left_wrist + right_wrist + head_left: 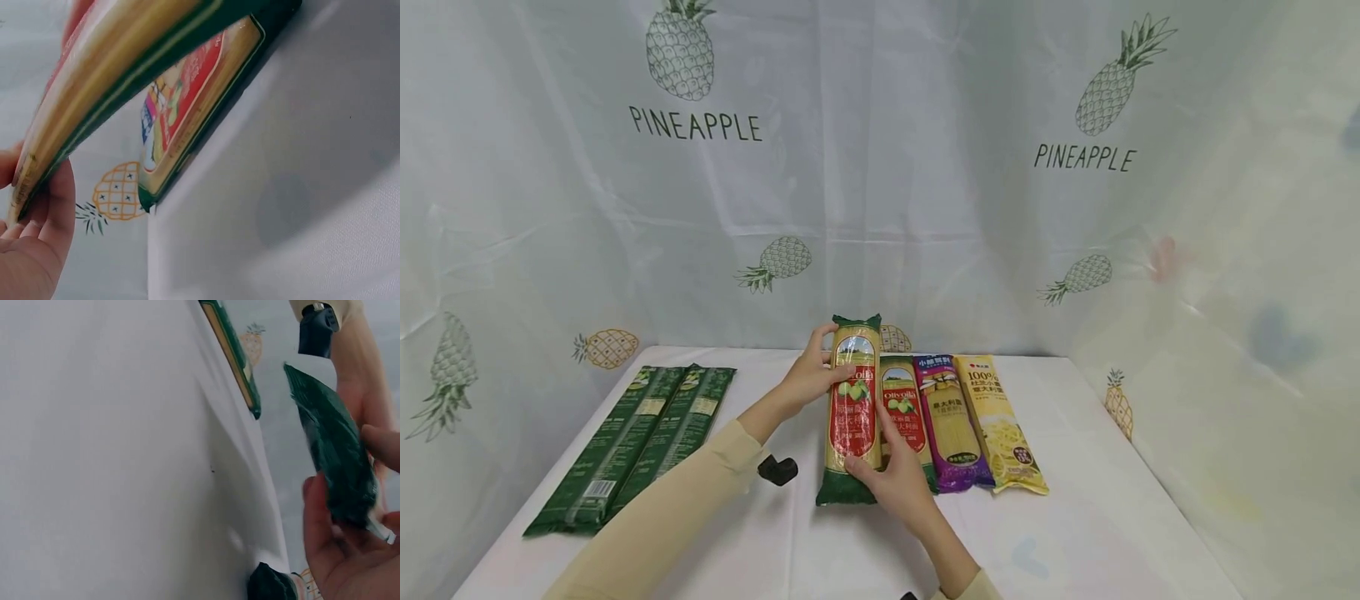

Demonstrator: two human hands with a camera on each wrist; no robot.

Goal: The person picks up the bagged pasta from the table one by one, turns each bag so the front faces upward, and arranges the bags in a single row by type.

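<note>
I see the raised pasta packet (853,421) at the frame's centre, long axis running top to bottom; left hand (808,379) pinches its upper end, right hand (901,483) its lower, partly hiding a matching packet (904,406).

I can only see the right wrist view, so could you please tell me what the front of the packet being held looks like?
Observer: In the head view, the held packet carries a red label with green fruit pictured on it.
Operator: Thank you; could you also tell me which packet lies farthest to the right?
Observer: A yellow packet, lying directly beside a purple packet.
</note>
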